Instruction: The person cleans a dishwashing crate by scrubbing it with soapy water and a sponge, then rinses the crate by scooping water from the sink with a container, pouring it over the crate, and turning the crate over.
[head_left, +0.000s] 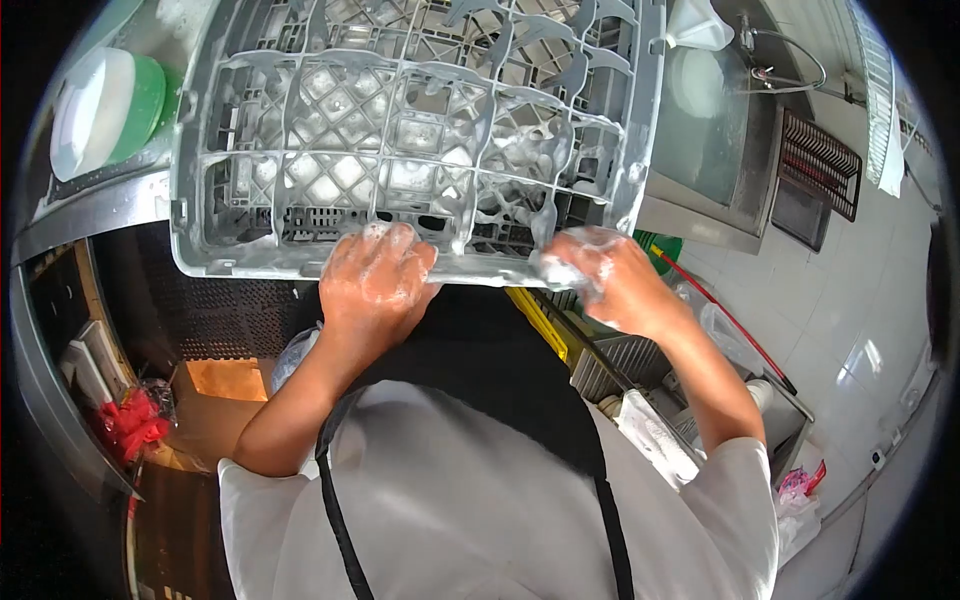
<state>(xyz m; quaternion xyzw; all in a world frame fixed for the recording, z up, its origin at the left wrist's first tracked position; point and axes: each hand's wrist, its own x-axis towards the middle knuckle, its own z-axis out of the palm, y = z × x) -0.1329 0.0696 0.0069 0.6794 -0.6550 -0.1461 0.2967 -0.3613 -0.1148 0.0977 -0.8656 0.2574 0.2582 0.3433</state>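
A grey plastic dishwasher rack [185,225] with square compartments fills the top of the view, coated in soap foam. My left hand [375,275], wet with suds, has its fingers curled over the rack's near rim. Toward the near right corner, my right hand [608,275] is closed against the same rim. White foam covers its fingertips, so I cannot make out what, if anything, is inside them.
A green-and-white round tub [112,115] stands on the left counter. To the right are a sink basin [700,130] with a faucet [762,73], a white funnel [699,25] and a dark wire rack [818,163]. A red-handled stick [730,318] slants below.
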